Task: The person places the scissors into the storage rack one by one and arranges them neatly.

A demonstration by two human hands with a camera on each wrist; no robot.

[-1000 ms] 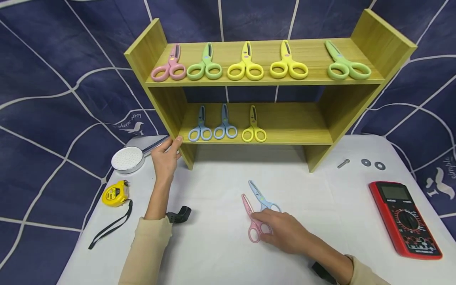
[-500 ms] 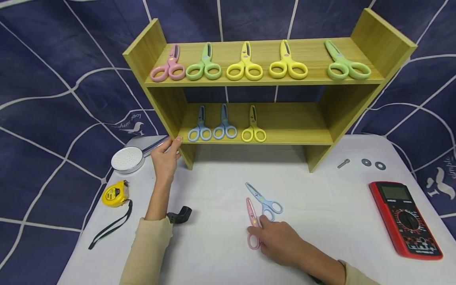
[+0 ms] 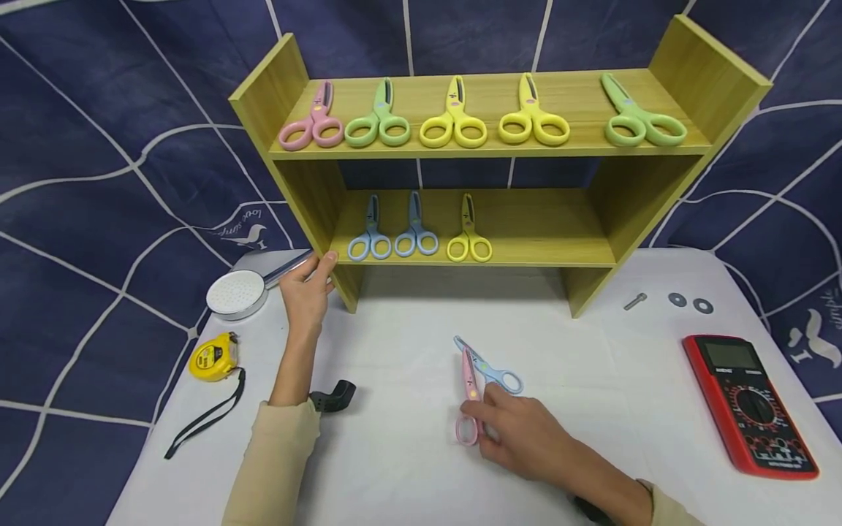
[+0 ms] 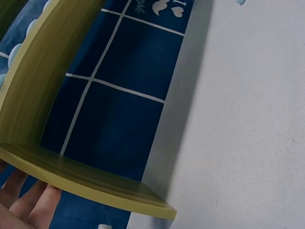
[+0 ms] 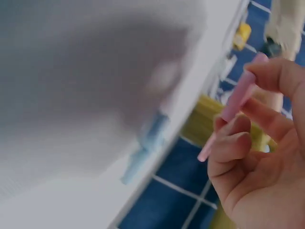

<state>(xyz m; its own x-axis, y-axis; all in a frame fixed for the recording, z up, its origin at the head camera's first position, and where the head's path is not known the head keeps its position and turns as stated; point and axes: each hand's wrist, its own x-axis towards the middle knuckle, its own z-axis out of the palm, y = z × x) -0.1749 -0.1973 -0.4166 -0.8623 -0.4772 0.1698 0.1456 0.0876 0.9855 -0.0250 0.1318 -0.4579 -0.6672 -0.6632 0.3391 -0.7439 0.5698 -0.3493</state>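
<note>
My right hand (image 3: 526, 431) pinches pink scissors (image 3: 470, 376) by the handles, blades pointing away from me. In the right wrist view the pink scissors (image 5: 238, 95) are between thumb and fingers, raised off the table. Light blue scissors (image 3: 503, 378) lie on the cloth just beyond, partly covered by the pink blades and the hand. My left hand (image 3: 305, 292) grips the lower left side of a wooden shelf (image 3: 533, 265), thumb at its front edge. The left wrist view shows that hand's fingers (image 4: 43, 202) against the panel's outer side.
Several pink, green and yellow scissors (image 3: 454, 120) lie on the upper shelf. Below are two blue scissors (image 3: 416, 232) and yellow scissors (image 3: 468, 237). A shower head (image 3: 237, 294) and tape measure (image 3: 212, 358) lie left; a bolt (image 3: 634, 301), washers (image 3: 702, 305) and multimeter (image 3: 750, 405) right.
My right hand has taken the pink scissors off the cloth, first shifting toward me, then slightly forward, so their blades overlap the blue scissors. The left hand stays at the shelf.
</note>
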